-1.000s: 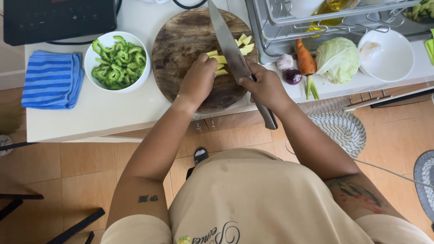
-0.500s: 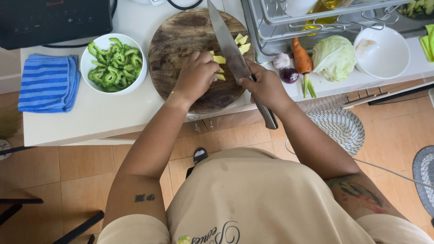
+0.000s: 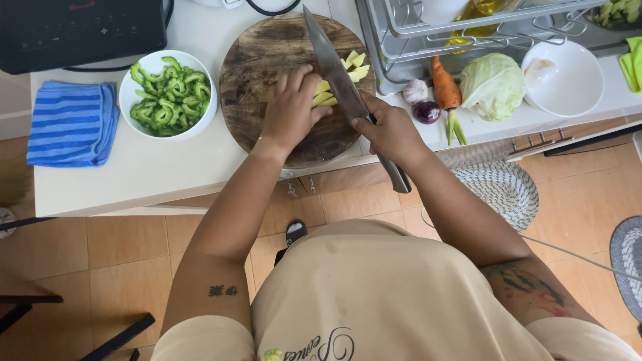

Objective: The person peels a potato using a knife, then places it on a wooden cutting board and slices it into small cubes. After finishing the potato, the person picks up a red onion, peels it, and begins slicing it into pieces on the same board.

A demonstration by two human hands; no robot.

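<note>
On the round board (image 3: 267, 80), the left hand (image 3: 291, 110) pins yellow slices (image 3: 324, 97), fingers curled on them. The right hand (image 3: 391, 130) grips the knife (image 3: 334, 63), little changed from half a second earlier.

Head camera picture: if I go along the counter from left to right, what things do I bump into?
Blue striped cloth → white bowl of green slices → round wooden board → knife → garlic bulb → carrot → cabbage → empty white bowl.
</note>
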